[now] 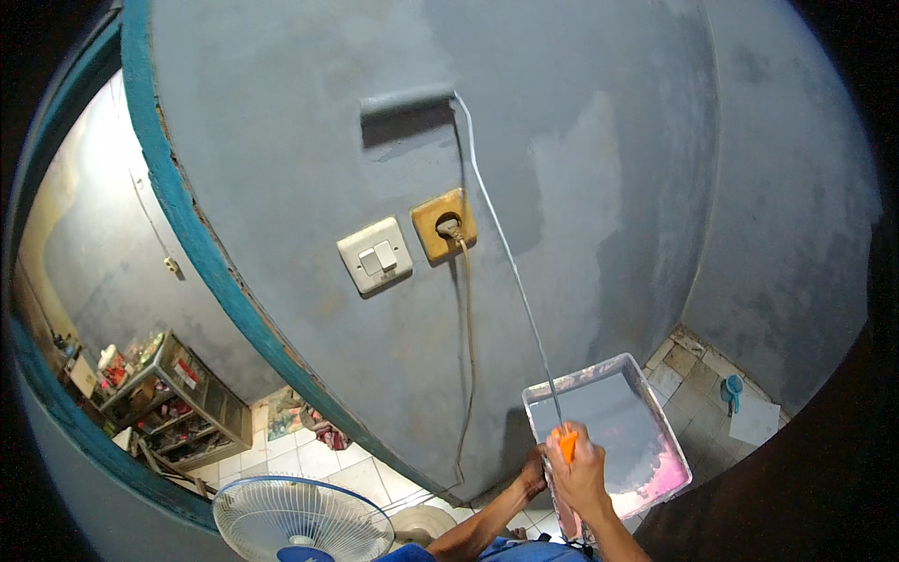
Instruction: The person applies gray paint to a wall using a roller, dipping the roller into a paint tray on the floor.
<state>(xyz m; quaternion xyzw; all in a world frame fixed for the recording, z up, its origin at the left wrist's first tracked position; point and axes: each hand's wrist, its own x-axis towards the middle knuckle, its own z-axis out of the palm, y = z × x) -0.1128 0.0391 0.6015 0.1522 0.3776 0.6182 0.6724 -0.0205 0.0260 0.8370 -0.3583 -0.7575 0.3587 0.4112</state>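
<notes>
My right hand (579, 467) grips the orange handle (565, 444) of a paint roller. Its long, thin metal rod (509, 256) runs up to the grey-coated roller sleeve (407, 100), which meets the grey wall (281, 140) above the switches and casts a dark shadow. My left hand (535, 469) holds the left rim of a paint tray (657, 397). Grey paint (597, 421) covers much of the tray's inside, with pink showing at its lower right corner. The left fingers are partly hidden behind the tray's edge.
A white light switch (376, 256) and a yellowed wall socket (444, 225) with a plugged-in cord (469, 337) sit below the roller. An electric fan (302, 520) stands at lower left, near a teal door frame (204, 232). A blue dipper (732, 390) lies on the tiled floor.
</notes>
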